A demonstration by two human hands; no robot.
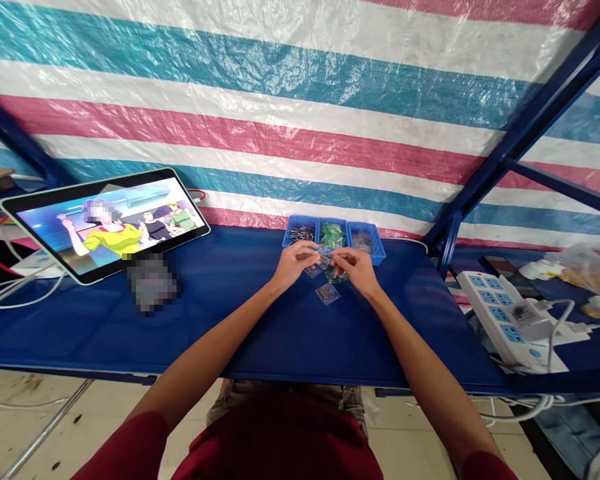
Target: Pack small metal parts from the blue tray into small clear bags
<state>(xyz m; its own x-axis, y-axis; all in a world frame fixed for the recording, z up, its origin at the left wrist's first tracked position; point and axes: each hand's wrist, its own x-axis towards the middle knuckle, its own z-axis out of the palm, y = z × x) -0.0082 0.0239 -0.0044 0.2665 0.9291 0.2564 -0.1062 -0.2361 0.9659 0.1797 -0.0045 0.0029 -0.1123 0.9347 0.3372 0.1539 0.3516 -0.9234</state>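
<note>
My left hand [296,260] and my right hand [356,267] meet over the table, fingers pinched on a small clear plastic bag [325,253] between them. What lies inside that bag is too small to make out. Just below my hands, another small clear bag [327,293] with a few thin metal pieces lies flat on the blue table [300,333]. More clear and greenish packets show partly under my fingers. Directly behind stand three joined blue bins: screws [301,233] fill the left one, green packets [333,235] the middle, and clear brownish packets [361,241] the right.
A tablet [110,220] playing a cartoon leans at the back left, with a blurred dark item [153,283] before it. White cables [25,293] run at the left edge. On the right sit a power strip [500,313] with plugs and a blue metal frame [520,127].
</note>
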